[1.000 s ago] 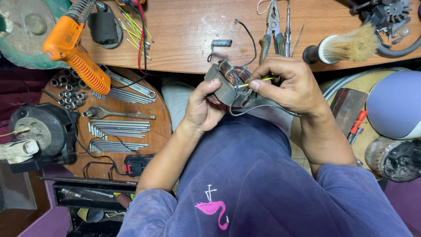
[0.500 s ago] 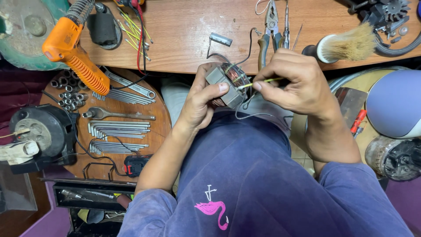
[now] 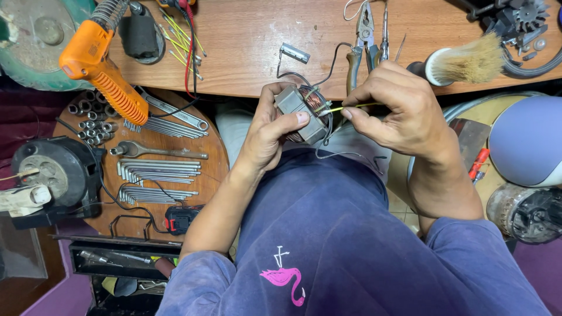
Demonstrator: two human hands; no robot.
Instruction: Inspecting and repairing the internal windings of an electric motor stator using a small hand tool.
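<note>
My left hand [image 3: 270,133] grips a small motor stator [image 3: 304,112], a grey metal block with copper windings and dark lead wires, held above my lap at the wooden bench edge. My right hand [image 3: 404,108] pinches a thin yellow sleeve [image 3: 346,107] on a wire that runs into the windings. One black lead arcs up onto the bench to a small metal connector [image 3: 294,52].
On the wooden bench [image 3: 246,52] lie pliers [image 3: 364,29], a brush [image 3: 462,61], yellow sleeves [image 3: 178,41] and an orange soldering gun [image 3: 96,64]. A round wooden board [image 3: 211,169] at left holds wrenches, sockets and hex keys. A grey-blue dome [image 3: 527,140] and motor parts sit at right.
Both hands have lifted the stator slightly toward the bench and turned it. My right hand has drawn the yellow sleeve further out to the right.
</note>
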